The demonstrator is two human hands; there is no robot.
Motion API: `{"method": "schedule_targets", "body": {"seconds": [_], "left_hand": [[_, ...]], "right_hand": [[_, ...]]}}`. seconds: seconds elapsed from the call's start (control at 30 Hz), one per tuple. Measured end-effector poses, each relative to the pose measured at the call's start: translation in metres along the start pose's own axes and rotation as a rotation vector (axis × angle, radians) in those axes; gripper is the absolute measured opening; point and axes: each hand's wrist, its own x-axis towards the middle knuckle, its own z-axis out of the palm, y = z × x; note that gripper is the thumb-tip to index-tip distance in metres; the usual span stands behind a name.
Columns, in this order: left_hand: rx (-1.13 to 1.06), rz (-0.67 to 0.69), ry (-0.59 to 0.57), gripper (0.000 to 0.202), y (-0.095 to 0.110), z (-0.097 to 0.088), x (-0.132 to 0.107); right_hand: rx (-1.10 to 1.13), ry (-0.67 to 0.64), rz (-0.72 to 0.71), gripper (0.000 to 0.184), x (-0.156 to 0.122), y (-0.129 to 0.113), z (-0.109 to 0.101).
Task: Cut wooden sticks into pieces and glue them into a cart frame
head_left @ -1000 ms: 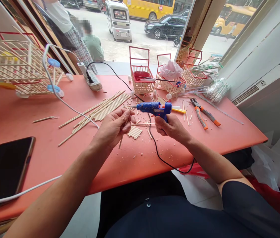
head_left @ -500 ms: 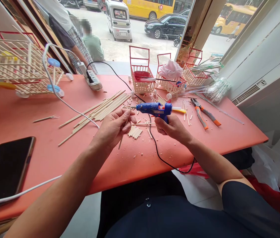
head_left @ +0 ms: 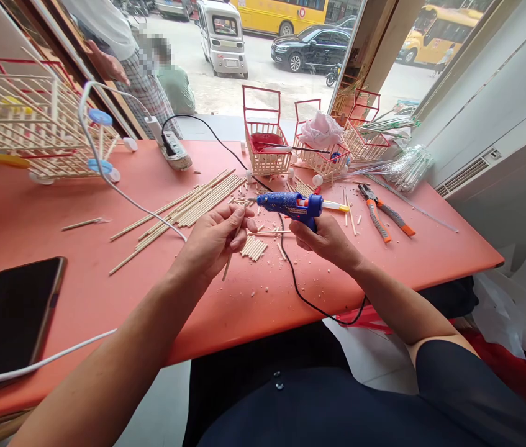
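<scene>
My right hand (head_left: pixel 316 234) is closed round the grip of a blue glue gun (head_left: pixel 281 202), whose nozzle points left. A glue stick juts from the gun's rear. Between the fingertips of my left hand (head_left: pixel 223 231) is a thin wooden stick (head_left: pixel 227 267), slanting down toward me. The nozzle is close to the left fingertips; whether it touches anything there I cannot tell. Below the hands lies a row of short cut sticks (head_left: pixel 254 249) among crumbs of wood. Long wooden sticks (head_left: pixel 211 197) are spread behind my left hand.
Small stick-built carts (head_left: pixel 269 162) stand along the back, with larger ones (head_left: pixel 25 118) at left. Orange-handled pliers (head_left: pixel 379 214) lie at right. A phone (head_left: pixel 13 310) rests front left. A power strip (head_left: pixel 176 153) feeds a black cord (head_left: pixel 297 279) crossing the table. People are outside the window.
The glue gun has shifted very slightly, its nozzle a little farther right of the left fingertips. Outside, the standing person's arm has risen. My left hand is nearly still.
</scene>
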Motion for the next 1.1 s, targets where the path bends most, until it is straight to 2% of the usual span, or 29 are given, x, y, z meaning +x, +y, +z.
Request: {"method": "schedule_targets", "body": {"seconds": [0.23, 0.5, 1.1], "left_hand": [[-0.018, 0.013, -0.015, 0.024, -0.0006, 0.0010, -0.0007], [0.000, 0.015, -0.018, 0.026, -0.0005, 0.0009, -0.0002], [0.038, 0.031, -0.076, 0.034, -0.0029, -0.0040, 0.0010]], "right_hand": [[-0.079, 0.034, -0.073, 0.062, 0.0001, -0.0052, -0.0014], [-0.125, 0.017, -0.124, 0.056, -0.0004, -0.0066, -0.0029], [-0.152, -0.014, -0.055, 0.061, 0.0011, -0.0061, -0.0084]]}}
